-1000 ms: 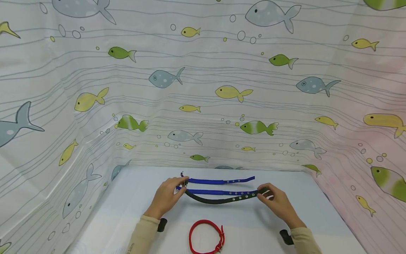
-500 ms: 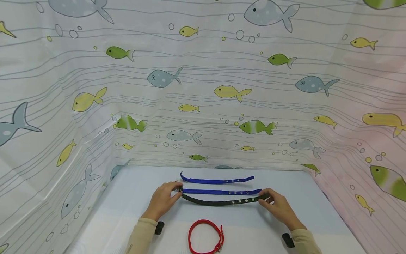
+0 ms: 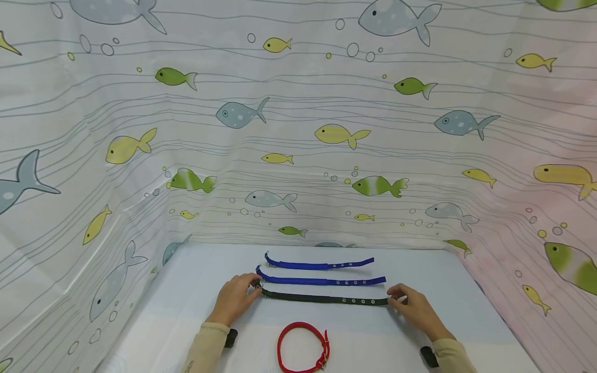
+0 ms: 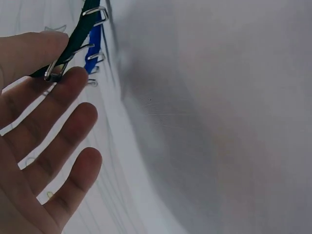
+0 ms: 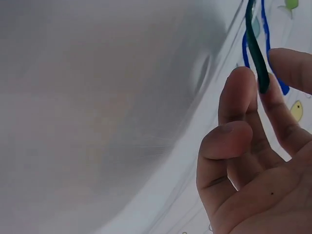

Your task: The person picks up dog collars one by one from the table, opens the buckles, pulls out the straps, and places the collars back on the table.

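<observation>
A dark green pet collar (image 3: pixel 308 298) with a row of metal eyelets lies stretched straight from side to side. My left hand (image 3: pixel 235 298) pinches its buckle end between thumb and forefinger; the left wrist view shows the metal buckle (image 4: pixel 54 72) there. At the far end, my right hand (image 3: pixel 415 308) has its fingertips right at the strap's tip. In the right wrist view that tip shows uncovered beside a finger, the thumb standing off it. Behind lie two blue collars, the nearer one (image 3: pixel 303 281) and the farther one (image 3: pixel 303 266), roughly parallel to the green one.
A red collar (image 3: pixel 280 346), buckled into a ring, lies in front of the green one, between the forearms. The white tabletop (image 3: pixel 373 342) ends at a curtain (image 3: pixel 298 176) printed with fish, which rises at the back and both sides.
Both hands have brought the dark green collar toward the person, away from the blue collars it overlapped. Its sag has straightened out. The right thumb and fingers have slid to its very tip.
</observation>
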Demonstrator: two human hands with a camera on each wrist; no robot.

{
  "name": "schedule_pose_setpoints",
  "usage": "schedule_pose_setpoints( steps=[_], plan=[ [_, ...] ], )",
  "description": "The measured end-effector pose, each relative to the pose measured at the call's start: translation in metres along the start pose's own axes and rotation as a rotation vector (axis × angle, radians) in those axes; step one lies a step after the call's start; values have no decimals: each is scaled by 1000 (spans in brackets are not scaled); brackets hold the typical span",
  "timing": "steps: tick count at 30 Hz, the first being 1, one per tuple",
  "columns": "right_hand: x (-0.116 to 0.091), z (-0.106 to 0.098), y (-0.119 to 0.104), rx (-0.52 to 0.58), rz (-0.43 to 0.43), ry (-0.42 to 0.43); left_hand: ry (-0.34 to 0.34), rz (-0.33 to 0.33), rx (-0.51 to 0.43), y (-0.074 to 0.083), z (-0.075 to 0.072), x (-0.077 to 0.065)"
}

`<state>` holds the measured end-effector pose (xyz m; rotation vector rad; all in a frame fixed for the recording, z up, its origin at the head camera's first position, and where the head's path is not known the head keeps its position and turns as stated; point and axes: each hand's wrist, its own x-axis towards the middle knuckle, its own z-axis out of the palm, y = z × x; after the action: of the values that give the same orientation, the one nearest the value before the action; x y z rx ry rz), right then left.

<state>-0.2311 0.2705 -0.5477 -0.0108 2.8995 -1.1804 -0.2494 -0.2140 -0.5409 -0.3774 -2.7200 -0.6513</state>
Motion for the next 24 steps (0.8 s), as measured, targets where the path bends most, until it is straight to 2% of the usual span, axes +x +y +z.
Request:
schedule_pose_setpoints(
  steps=[3,8,11,14,17,19,21,24],
  plan=[
    [0,0,-1,-9,-11,14,-4,-11,1,1,-1,-1],
    [0,-5,-7,-59,-86,73,5,-9,19,2,-4,-2],
    [-1,-8,-12,-88,-114,104,29,3,58,6,-8,-3],
    [-3,-10,-18,-104,-132,132,72,37,79,17,-12,-2],
    [-5,-9,-25,-97,-170,163,98,120,58,39,-16,2],
    [-6,-8,-31,-87,-197,181,81,204,36,58,-16,5],
    [-8,-5,-38,-72,-222,195,31,307,13,75,-11,6],
    [-9,0,-48,-53,-251,204,-120,407,0,98,1,5]
  ],
)
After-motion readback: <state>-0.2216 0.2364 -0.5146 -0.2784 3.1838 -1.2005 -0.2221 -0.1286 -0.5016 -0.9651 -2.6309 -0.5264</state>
